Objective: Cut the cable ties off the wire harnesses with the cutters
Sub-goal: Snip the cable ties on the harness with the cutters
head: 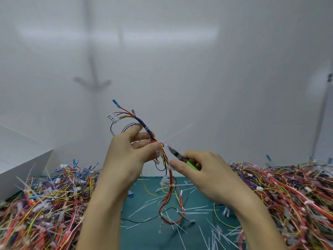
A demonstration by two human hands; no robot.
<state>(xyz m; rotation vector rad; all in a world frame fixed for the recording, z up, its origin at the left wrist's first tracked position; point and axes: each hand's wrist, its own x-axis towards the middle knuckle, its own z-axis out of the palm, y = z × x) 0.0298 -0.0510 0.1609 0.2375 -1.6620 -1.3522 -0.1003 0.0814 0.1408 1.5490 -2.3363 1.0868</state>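
My left hand (pixel 134 150) pinches a multicoloured wire harness (pixel 144 127) and holds it up in the air above the green mat. The harness has a white connector (pixel 113 117) and a blue terminal at its top, and its red and yellow wires hang down to the mat. A white cable tie (pixel 177 132) sticks out to the right from the bundle near my left fingertips. My right hand (pixel 205 170) grips green-handled cutters (pixel 177 156), whose metal jaws point up and left, just right of the bundle and apart from it. Whether the jaws are parted is unclear.
Big heaps of tied harnesses lie at the left (pixel 45 201) and right (pixel 292 195). Between them the green mat (pixel 149 230) is strewn with several cut white ties (pixel 212 233). A white box (pixel 23 159) stands at the left. A white wall rises behind.
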